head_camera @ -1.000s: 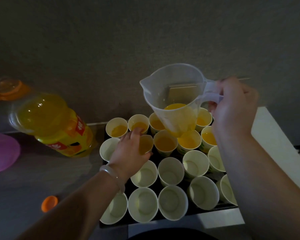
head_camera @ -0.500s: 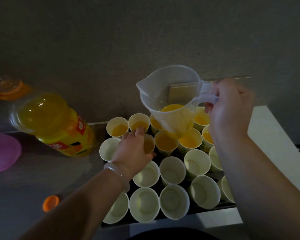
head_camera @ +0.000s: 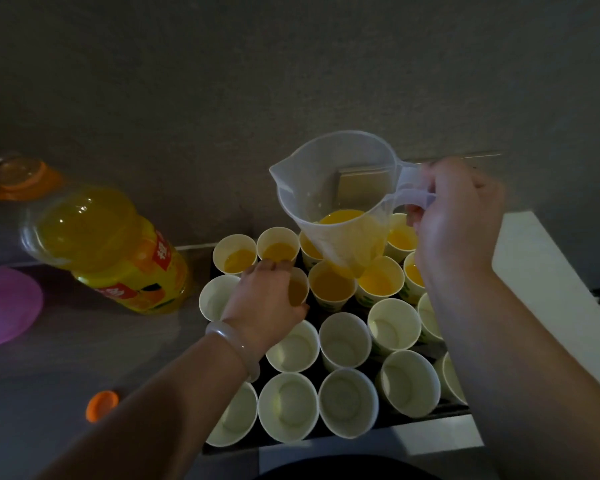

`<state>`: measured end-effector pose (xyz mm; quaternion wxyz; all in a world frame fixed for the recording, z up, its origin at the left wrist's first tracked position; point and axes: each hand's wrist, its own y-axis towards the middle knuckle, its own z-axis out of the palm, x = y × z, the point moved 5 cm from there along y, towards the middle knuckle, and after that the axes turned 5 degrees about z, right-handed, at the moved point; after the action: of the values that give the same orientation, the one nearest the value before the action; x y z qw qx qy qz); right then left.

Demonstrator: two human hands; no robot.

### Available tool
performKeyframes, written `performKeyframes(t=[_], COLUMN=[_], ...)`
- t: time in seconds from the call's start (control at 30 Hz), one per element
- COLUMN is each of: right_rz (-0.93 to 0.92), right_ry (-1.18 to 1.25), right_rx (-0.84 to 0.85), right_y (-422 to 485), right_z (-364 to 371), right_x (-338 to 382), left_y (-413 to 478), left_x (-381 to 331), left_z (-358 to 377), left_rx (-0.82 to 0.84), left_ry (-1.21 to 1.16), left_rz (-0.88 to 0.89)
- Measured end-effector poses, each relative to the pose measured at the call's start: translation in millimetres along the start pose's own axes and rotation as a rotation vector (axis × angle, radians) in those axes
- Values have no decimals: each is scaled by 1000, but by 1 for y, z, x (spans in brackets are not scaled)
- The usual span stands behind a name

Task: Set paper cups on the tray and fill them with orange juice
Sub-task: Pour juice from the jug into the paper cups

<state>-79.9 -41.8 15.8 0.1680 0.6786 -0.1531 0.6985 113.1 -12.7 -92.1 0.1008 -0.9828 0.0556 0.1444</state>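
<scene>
Your left hand [head_camera: 267, 296] curls round a part-filled paper cup [head_camera: 298, 288] on the tray [head_camera: 229, 451]. Your right hand [head_camera: 454, 216] grips the jug [head_camera: 333, 188] by its handle above the far cups, barely shifted since before. At the left, the writing on the bottle [head_camera: 118, 251]'s red label is unreadable.

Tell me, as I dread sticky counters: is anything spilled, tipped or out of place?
No spill shows. A small orange plastic cap lies loose on the grey counter, apart from the big orange juice bottle. The left hand grips a part-filled white paper cup that looks tilted.
</scene>
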Motion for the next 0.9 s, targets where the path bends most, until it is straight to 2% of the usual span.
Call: performKeyframes(t=[0.3,0.5,0.6,0.77,0.9], right_rz=[0,-17,8,33,43], right_ry=[-5,11,22,51,71], right_rx=[-2,-1,-8,3,13], right_y=[-2,-5,-8,-14,-21], right_z=[2,5,8,19,26], right_x=[0,5,4,4,4], left_y=[-3,-17,-25,-34,-35], left_x=[9,22,37,59,67], left_z=[-1,-19,-26,-30,-22], left_rx=[11,-137,-207,-204,-115], left_ry=[-49,-120,-63,-10,64], left_rz=[-37,-46,-75,-166,-224])
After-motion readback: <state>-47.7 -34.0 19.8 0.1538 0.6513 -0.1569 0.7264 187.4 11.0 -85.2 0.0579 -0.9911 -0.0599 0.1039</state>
